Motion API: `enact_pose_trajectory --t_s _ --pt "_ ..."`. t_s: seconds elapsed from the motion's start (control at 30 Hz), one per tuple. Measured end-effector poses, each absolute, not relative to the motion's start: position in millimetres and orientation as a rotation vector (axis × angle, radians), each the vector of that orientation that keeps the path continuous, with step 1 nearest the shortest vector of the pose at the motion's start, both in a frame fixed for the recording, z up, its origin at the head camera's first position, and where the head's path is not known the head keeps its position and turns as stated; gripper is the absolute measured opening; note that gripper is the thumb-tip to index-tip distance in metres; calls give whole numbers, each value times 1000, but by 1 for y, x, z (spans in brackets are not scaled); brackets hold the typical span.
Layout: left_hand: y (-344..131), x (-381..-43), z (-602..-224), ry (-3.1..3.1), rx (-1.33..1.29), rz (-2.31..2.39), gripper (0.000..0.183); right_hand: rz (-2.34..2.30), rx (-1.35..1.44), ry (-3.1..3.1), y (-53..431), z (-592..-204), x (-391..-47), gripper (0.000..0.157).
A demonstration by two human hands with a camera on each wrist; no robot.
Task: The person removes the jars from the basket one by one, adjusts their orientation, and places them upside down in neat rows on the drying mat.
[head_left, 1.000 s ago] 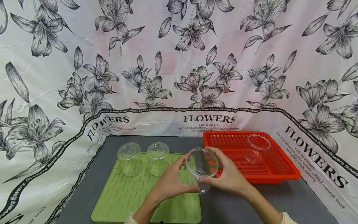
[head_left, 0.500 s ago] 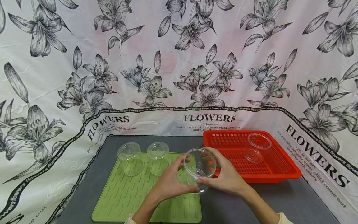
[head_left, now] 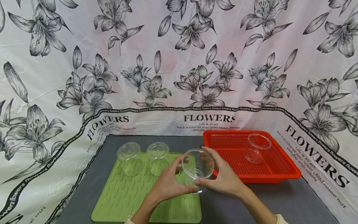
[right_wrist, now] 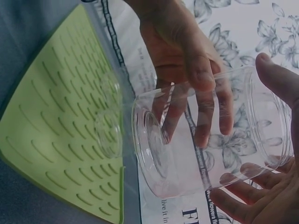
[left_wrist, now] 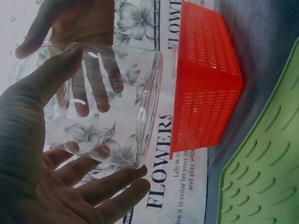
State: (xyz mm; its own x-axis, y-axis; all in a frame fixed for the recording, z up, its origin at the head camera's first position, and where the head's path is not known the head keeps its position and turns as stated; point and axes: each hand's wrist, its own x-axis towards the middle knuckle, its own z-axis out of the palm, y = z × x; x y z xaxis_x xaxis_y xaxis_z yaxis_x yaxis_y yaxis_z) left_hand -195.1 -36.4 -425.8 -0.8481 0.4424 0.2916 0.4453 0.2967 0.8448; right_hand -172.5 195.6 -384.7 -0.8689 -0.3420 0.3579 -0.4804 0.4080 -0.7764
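Note:
A clear plastic cup (head_left: 198, 169) is held between my two hands over the right side of the green ribbed mat (head_left: 145, 202), mouth up and slightly tilted. My left hand (head_left: 169, 182) grips its left side, thumb at the front and fingers behind. On the other side my right hand (head_left: 225, 177) holds it near the rim, its thumb (right_wrist: 275, 79) along the wall. In the left wrist view the base of the cup (left_wrist: 149, 112) points toward the red basket (left_wrist: 205, 79).
Two similar clear cups, one at the left (head_left: 130, 160) and another beside it (head_left: 158, 160), stand upside down on the mat's back part. At the right, the red basket (head_left: 268, 179) holds another clear cup (head_left: 258, 149), upright. A flower-printed cloth (head_left: 179, 71) hangs behind the grey table (head_left: 232, 208).
Both hands have shifted slightly left with the cup, bringing it a little farther over the mat. The other cups and the basket have stayed put.

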Motion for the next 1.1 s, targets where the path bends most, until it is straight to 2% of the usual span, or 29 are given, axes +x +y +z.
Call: enact_pose_trajectory --t_s 0.7,1.1 --pt "-39 -194 -420 -2425 -745 -1731 98 1411 699 -2487 208 -408 -171 111" --pt "-36 -188 -415 -2372 -771 -1775 99 1518 730 -2473 206 -432 -167 116"
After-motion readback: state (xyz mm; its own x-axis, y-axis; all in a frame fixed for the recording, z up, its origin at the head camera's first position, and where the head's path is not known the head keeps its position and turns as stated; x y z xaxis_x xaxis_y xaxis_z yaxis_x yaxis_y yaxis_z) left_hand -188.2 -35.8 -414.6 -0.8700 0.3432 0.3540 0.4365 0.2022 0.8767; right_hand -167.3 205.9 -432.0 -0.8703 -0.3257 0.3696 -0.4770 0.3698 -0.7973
